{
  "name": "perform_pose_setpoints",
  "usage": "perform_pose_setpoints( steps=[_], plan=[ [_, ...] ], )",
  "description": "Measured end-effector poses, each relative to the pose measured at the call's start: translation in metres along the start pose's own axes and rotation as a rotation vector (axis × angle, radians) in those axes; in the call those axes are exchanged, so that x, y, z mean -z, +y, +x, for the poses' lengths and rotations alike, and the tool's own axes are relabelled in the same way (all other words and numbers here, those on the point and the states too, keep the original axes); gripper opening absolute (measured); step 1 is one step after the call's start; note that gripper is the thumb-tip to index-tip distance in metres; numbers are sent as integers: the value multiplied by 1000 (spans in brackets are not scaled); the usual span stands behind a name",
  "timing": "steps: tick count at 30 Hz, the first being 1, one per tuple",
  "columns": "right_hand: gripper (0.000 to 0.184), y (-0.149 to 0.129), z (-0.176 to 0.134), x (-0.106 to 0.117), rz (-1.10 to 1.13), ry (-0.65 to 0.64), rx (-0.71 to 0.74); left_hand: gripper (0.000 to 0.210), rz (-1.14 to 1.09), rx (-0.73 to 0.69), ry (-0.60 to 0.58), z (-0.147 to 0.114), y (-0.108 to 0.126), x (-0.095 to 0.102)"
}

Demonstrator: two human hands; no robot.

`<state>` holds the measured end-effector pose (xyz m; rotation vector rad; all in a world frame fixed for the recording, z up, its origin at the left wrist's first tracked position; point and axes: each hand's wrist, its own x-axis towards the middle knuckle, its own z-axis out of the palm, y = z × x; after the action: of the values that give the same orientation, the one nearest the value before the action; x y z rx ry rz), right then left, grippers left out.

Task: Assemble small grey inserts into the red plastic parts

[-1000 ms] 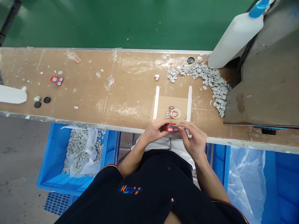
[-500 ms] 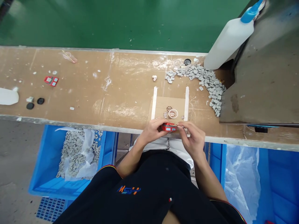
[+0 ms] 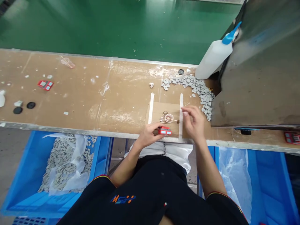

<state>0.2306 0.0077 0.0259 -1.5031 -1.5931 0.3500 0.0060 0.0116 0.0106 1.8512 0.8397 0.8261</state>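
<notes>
My left hand (image 3: 147,137) grips a small red toy car (image 3: 165,130) with pale windows at the table's front edge. My right hand (image 3: 194,123) is raised beside the right tape strip (image 3: 181,109), its fingers loosely bent and apart, with nothing seen in them. Just beyond the car stands a small clear cup (image 3: 169,114) of brownish stuff on a cardboard sheet (image 3: 161,107). A thin stick (image 3: 173,119) leans out of the cup, its dark tip over the cardboard. Nearest the right hand on the far side is a spread of small grey pieces (image 3: 196,85).
A white bottle with a blue nozzle (image 3: 212,59) stands at a dark metal housing (image 3: 253,78). More red cars lie at left (image 3: 45,84) and far right (image 3: 292,137). Blue bins flank my lap; the left bin (image 3: 98,170) holds many grey pieces.
My right hand has let go of the thin stick, which now rests in the cup, and moved up and right, away from the car. The left hand keeps the car. The view has shifted.
</notes>
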Motion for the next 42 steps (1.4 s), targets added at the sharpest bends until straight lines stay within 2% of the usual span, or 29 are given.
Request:
perform_pose_setpoints(
  steps=[4, 7, 11, 14, 17, 20, 24, 27, 30, 32, 37, 42],
  plan=[
    [18, 41, 42, 20, -274, 20, -102, 22, -11, -4, -4, 0, -2, 0],
    [12, 64, 68, 13, -438, -84, -139, 22, -13, -3, -2, -1, -3, -1],
    [22, 69, 84, -2, -594, -196, -187, 21, -38, 2, 3, -3, -5, -1],
    [27, 65, 85, 2, -531, -174, -187, 29, -158, 7, -16, -6, -10, 0],
    [18, 49, 72, 17, -346, -105, -167, 42, -325, 8, -53, -9, -15, 2],
    [13, 14, 38, 29, -94, -101, -153, 46, -390, 30, -94, -11, -17, 3],
    [12, -36, -14, 25, 303, -281, -203, 37, -364, 82, -112, -10, -16, 3],
    [17, -51, -36, 10, 441, -364, -343, 25, -267, 44, -89, -9, -16, 3],
    [25, -48, -41, -1, 483, -406, -428, 22, -193, 4, -104, -9, -16, 2],
    [27, -44, -42, -4, 475, -419, -428, 21, -139, -14, -108, -9, -16, 2],
    [20, -45, -45, -2, 265, -367, -235, 21, -22, -63, -112, -9, -16, 2],
    [19, -59, -53, 4, 99, -420, -123, 17, 45, -78, -117, -13, -14, 2]
  ],
)
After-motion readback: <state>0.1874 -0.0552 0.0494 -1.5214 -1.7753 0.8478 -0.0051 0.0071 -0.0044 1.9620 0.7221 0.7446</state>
